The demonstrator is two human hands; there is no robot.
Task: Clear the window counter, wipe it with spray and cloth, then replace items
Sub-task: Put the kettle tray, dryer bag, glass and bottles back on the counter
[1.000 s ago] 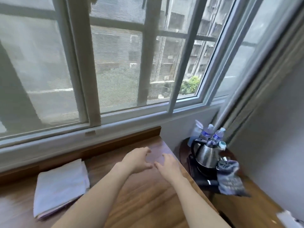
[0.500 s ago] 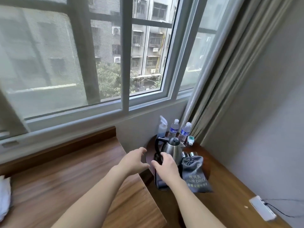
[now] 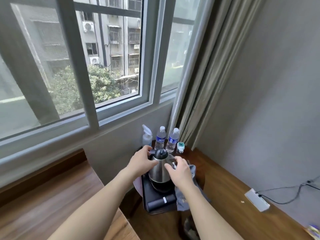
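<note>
A steel kettle (image 3: pixel 160 173) with a black lid stands on a black tray (image 3: pixel 156 204) on the low dark table by the window corner. My left hand (image 3: pixel 141 164) covers the kettle's handle on its left side, fingers curled round it just below the lid. Against the kettle's right side lies my right hand (image 3: pixel 180 171), its fingers lightly bent. Behind the kettle stand a clear spray bottle (image 3: pixel 146 135) and two water bottles (image 3: pixel 160 138) (image 3: pixel 172 140). The wooden window counter (image 3: pixel 52 196) lies at the lower left. No cloth is in view.
A grey hair-dryer bag (image 3: pixel 184 199) lies by the tray under my right forearm. A small white and teal item (image 3: pixel 180 147) stands beside the bottles. A white power block (image 3: pixel 257 200) with a black cable lies on the table at right. A curtain (image 3: pixel 207 66) hangs in the corner.
My view has swung right, from the counter and its folded white cloth to the corner table. Both hands have moved forward from above the counter's end onto the kettle.
</note>
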